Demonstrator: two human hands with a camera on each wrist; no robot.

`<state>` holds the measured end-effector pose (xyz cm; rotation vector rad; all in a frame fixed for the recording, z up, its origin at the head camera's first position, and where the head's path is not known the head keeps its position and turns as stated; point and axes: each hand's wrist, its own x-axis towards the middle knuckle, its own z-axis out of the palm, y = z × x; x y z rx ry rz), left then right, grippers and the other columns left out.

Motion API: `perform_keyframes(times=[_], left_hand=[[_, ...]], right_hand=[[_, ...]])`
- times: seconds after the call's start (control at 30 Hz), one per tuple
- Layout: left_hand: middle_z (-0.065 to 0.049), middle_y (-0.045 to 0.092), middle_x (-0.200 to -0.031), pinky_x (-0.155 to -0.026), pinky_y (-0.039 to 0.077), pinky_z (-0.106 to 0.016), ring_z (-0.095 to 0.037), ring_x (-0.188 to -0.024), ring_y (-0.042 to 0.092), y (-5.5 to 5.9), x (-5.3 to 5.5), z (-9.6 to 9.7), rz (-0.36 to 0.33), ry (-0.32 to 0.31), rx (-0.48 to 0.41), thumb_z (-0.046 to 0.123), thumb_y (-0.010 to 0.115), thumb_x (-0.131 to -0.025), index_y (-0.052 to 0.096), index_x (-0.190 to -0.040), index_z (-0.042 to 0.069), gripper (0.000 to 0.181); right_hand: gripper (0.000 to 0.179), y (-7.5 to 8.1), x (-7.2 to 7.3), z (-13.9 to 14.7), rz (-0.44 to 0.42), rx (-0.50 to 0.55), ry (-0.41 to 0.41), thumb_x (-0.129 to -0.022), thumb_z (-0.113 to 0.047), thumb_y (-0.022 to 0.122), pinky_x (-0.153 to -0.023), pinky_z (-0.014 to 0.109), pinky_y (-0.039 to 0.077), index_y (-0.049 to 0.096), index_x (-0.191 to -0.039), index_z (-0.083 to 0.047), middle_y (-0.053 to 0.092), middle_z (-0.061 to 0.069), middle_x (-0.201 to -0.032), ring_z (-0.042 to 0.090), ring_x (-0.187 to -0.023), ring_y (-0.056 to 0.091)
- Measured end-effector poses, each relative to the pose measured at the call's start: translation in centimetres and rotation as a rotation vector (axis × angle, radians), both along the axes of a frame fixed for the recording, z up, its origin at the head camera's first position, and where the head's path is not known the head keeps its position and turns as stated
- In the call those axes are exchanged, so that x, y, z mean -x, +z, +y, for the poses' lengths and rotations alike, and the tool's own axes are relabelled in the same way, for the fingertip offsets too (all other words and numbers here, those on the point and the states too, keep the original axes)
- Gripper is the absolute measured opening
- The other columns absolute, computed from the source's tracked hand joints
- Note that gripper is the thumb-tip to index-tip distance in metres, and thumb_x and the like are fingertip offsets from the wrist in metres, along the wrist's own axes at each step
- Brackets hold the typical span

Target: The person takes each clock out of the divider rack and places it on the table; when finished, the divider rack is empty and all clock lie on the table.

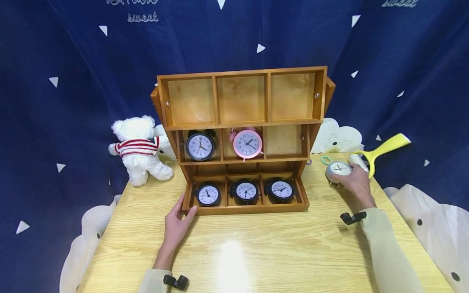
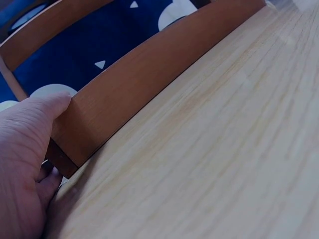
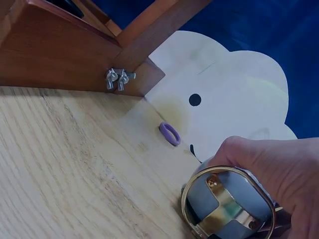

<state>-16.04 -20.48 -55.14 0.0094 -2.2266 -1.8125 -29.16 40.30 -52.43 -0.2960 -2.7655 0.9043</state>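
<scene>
A three-tier wooden shelf (image 1: 249, 211) with square compartments stands mid-table. My left hand (image 1: 176, 224) grips its front left corner, thumb (image 2: 57, 103) on the front board and fingers round the side. At the right, my right hand (image 1: 357, 183) holds a grey alarm clock (image 1: 338, 168), white face up; its gold-coloured handle (image 3: 271, 209) shows in the right wrist view. In the middle tier sit a black alarm clock (image 1: 200, 146) at left and a pink alarm clock (image 1: 247, 144) in the centre. The bottom tier's compartments each hold a black alarm clock (image 1: 208, 195). The top tier is bare.
A white teddy bear (image 1: 137, 150) in a striped top is left of the shelf. Behind my right hand are a yellow Y-shaped tool (image 1: 384, 149), a white roll-like object (image 1: 359, 162) and a green ring (image 1: 325, 160). A purple ring (image 3: 170, 134) lies by the shelf.
</scene>
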Motion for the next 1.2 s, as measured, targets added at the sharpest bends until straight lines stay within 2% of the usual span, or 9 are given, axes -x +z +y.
perform_keyframes(times=[0.3,0.53,0.63,0.83,1.0,1.1,1.2], left_hand=[[-0.026,0.048,-0.153,-0.111,0.044,-0.038,-0.036,-0.136,0.053,0.2,0.0,0.1,-0.002,-0.002,0.004,0.009,0.078,-0.095,0.044,-0.153,-0.007,0.069],[-0.025,0.046,-0.155,-0.110,0.045,-0.032,-0.035,-0.137,0.053,0.2,0.0,0.0,-0.011,-0.001,0.005,0.010,0.078,-0.095,0.044,-0.154,-0.006,0.069],[-0.026,0.048,-0.153,-0.110,0.046,-0.031,-0.035,-0.136,0.054,0.1,0.0,0.0,-0.013,-0.004,-0.009,0.010,0.078,-0.095,0.044,-0.154,-0.006,0.070],[-0.025,0.049,-0.154,-0.111,0.044,-0.034,-0.036,-0.137,0.053,-0.1,0.1,-0.1,-0.018,-0.002,-0.006,0.012,0.079,-0.095,0.044,-0.154,-0.005,0.071],[-0.026,0.048,-0.154,-0.112,0.043,-0.037,-0.037,-0.138,0.052,-0.1,0.1,-0.1,-0.024,-0.002,-0.005,0.012,0.078,-0.095,0.044,-0.154,-0.005,0.071],[-0.026,0.048,-0.154,-0.112,0.043,-0.037,-0.037,-0.138,0.052,0.0,0.1,-0.1,-0.020,-0.002,-0.005,0.011,0.078,-0.096,0.044,-0.154,-0.006,0.070],[-0.026,0.048,-0.153,-0.112,0.043,-0.036,-0.037,-0.137,0.053,0.0,0.1,-0.1,-0.014,-0.005,-0.003,0.011,0.078,-0.096,0.044,-0.154,-0.006,0.070]], right_hand=[[0.090,0.6,0.0,0.2,-0.033,-0.047,0.029,-0.082,-0.036,0.087,-0.087,0.062,0.049,0.046,-0.141,0.018,0.059,0.040,-0.120,0.053,-0.107,0.056],[0.058,1.1,-0.1,0.1,0.007,-0.047,0.044,-0.082,-0.032,0.089,-0.068,0.042,0.044,0.061,-0.106,0.013,0.062,0.029,-0.096,0.042,-0.089,0.056],[0.054,1.2,-0.2,0.1,0.007,-0.049,0.042,-0.082,-0.031,0.089,-0.065,0.039,0.042,0.062,-0.100,0.012,0.061,0.025,-0.092,0.040,-0.086,0.056],[0.057,0.9,-0.2,0.2,0.011,-0.031,0.027,-0.083,-0.029,0.089,-0.065,0.040,0.042,0.064,-0.107,0.016,0.062,0.028,-0.096,0.040,-0.086,0.056],[0.055,0.8,-0.5,0.2,0.052,-0.019,0.017,-0.084,-0.027,0.087,-0.067,0.042,0.043,0.062,-0.111,0.015,0.061,0.029,-0.099,0.042,-0.088,0.055],[0.064,1.2,-0.9,-0.1,0.076,0.012,0.012,-0.087,-0.029,0.084,-0.079,0.052,0.049,0.059,-0.127,0.013,0.062,0.036,-0.115,0.048,-0.100,0.057],[0.082,1.8,-1.6,-0.4,0.086,0.066,0.015,-0.092,-0.036,0.079,-0.100,0.065,0.046,0.043,-0.150,0.010,0.054,0.040,-0.138,0.055,-0.123,0.053]])
